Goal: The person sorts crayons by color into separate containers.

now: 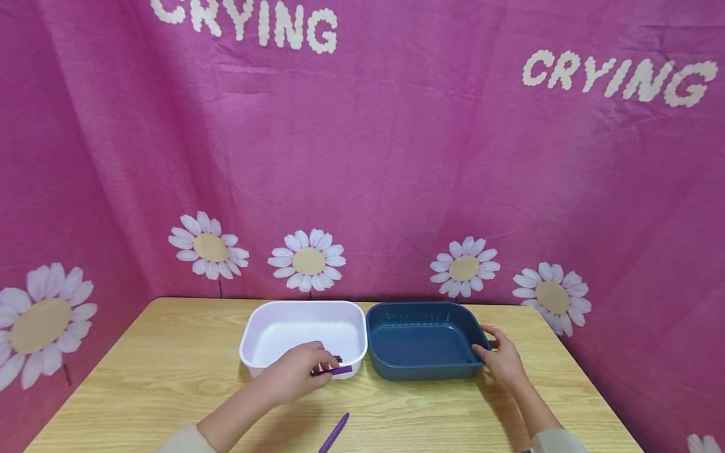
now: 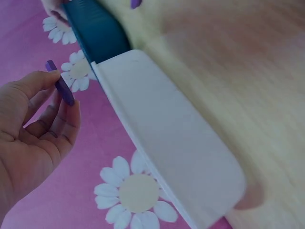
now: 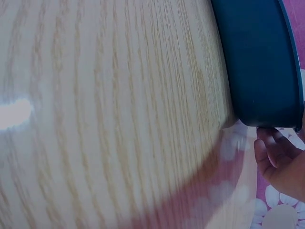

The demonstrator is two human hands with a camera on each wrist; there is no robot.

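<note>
My left hand (image 1: 300,372) pinches a slim purple pen (image 1: 342,370) between thumb and fingertips, over the near rim of a white plastic tub (image 1: 257,330). In the left wrist view the pen (image 2: 63,88) sticks out past both sides of the thumb tip. A small dark thing (image 1: 338,358) shows just behind those fingers. At the right, my right hand (image 1: 504,360) grips the end wall of a dark blue tub (image 1: 430,371), thumb over the rim and fingers outside. In the right wrist view its fingers (image 3: 276,150) curl under that tub's end.
A second purple pen (image 1: 334,433) lies on the wooden table (image 1: 408,415), near the front edge of the head view. Both tubs stand side by side towards the table's back. A pink cloth (image 1: 385,157) with white daisies hangs behind and at the sides.
</note>
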